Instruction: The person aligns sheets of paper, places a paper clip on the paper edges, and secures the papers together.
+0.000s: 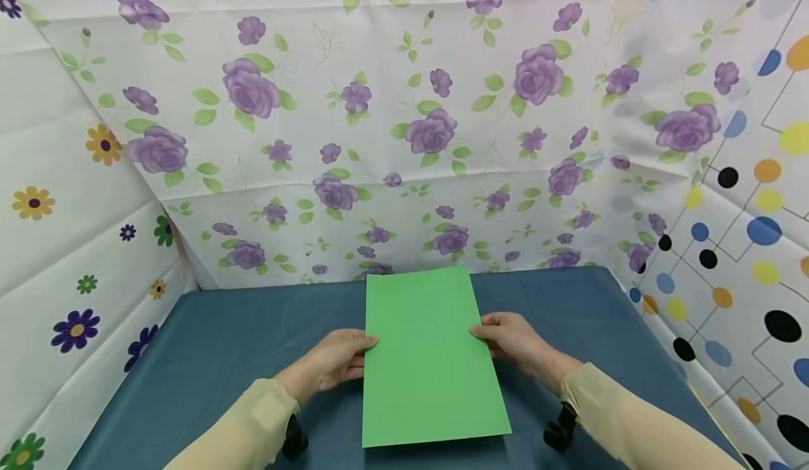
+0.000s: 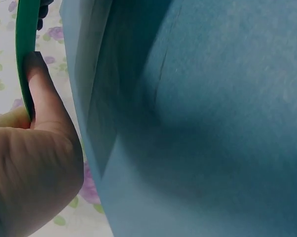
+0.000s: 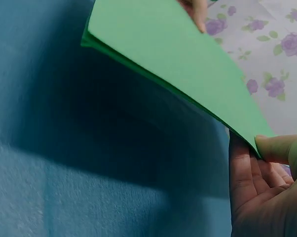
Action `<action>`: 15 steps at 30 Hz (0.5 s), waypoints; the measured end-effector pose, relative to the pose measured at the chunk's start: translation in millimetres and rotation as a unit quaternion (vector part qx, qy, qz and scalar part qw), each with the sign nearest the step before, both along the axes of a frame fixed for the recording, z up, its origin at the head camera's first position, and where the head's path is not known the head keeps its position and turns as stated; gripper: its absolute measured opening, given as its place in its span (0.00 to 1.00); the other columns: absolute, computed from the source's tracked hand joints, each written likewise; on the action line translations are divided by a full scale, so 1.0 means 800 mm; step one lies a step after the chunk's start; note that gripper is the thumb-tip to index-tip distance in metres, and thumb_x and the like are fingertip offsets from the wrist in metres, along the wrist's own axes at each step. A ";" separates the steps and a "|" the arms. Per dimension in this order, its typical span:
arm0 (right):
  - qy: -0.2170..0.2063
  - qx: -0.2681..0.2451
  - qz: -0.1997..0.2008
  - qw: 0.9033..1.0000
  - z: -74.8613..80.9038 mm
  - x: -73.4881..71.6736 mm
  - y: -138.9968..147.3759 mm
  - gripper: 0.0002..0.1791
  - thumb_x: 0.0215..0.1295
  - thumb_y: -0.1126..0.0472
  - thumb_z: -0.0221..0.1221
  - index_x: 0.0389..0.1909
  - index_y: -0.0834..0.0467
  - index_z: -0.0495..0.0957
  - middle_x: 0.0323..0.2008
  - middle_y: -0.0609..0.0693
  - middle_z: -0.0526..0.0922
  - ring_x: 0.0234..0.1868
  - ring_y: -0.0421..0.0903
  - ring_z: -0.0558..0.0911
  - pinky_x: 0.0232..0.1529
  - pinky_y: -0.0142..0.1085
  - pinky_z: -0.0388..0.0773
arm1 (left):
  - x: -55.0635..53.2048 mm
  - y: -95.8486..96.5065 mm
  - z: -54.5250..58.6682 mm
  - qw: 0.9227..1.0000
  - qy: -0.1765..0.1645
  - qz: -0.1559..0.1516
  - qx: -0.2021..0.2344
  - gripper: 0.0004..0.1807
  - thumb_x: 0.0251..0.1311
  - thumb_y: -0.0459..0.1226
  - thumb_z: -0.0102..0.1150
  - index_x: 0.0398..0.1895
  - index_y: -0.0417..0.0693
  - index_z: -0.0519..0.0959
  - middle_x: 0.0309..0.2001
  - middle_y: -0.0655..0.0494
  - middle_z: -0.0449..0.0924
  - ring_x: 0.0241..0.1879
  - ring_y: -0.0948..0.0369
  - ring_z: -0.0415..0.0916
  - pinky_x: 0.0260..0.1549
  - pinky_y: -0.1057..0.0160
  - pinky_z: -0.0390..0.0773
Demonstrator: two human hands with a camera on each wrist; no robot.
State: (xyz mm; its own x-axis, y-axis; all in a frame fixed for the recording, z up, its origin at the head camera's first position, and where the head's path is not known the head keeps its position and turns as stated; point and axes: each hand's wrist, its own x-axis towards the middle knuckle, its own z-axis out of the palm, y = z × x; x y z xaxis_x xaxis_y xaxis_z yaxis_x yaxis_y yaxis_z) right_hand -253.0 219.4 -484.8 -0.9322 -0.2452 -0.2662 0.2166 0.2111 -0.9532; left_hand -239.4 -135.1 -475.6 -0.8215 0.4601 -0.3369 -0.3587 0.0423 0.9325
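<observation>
A green rectangular sheet point(image 1: 432, 357), paper or thin card, is held above the blue-covered table. My left hand point(image 1: 333, 361) pinches its left edge, thumb on top and fingers beneath. Opposite, my right hand point(image 1: 520, 343) pinches the right edge the same way. The right wrist view shows the green sheet point(image 3: 158, 54) as more than one layer along its near edge, with a dark shadow under it. In the left wrist view the sheet point(image 2: 26, 44) appears nearly edge-on beside the left thumb point(image 2: 45, 94).
A dark blue cloth point(image 1: 265, 315) covers the table. Behind it hangs a white curtain with purple flowers point(image 1: 430, 133). Flowered fabric point(image 1: 76, 266) stands at the left, and dotted fabric point(image 1: 727, 273) at the right. Both wrists carry black straps.
</observation>
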 end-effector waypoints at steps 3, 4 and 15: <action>0.007 0.032 -0.007 0.999 -0.001 -0.005 -0.003 0.14 0.75 0.58 0.61 0.51 0.64 0.84 0.34 0.54 0.87 0.21 0.41 0.74 0.33 0.41 0.81 | -0.006 0.001 0.001 1.000 -0.002 0.012 -0.025 0.20 0.80 0.39 0.50 0.62 0.29 0.74 0.44 0.46 0.87 0.44 0.55 0.87 0.48 0.56 0.86; 0.010 0.039 -0.005 0.999 -0.002 -0.006 -0.004 0.13 0.75 0.58 0.61 0.50 0.64 0.84 0.33 0.54 0.87 0.22 0.41 0.75 0.35 0.42 0.82 | -0.009 0.001 0.001 0.999 -0.004 0.016 -0.032 0.20 0.79 0.39 0.50 0.62 0.30 0.75 0.44 0.46 0.87 0.44 0.54 0.87 0.48 0.56 0.86; 0.026 0.093 -0.016 0.995 -0.014 -0.023 -0.019 0.10 0.75 0.60 0.61 0.41 0.63 0.86 0.28 0.55 0.84 0.25 0.45 0.81 0.34 0.42 0.84 | -0.023 0.003 -0.005 0.993 -0.005 0.038 -0.110 0.20 0.79 0.40 0.51 0.62 0.33 0.75 0.46 0.47 0.87 0.42 0.54 0.87 0.45 0.54 0.86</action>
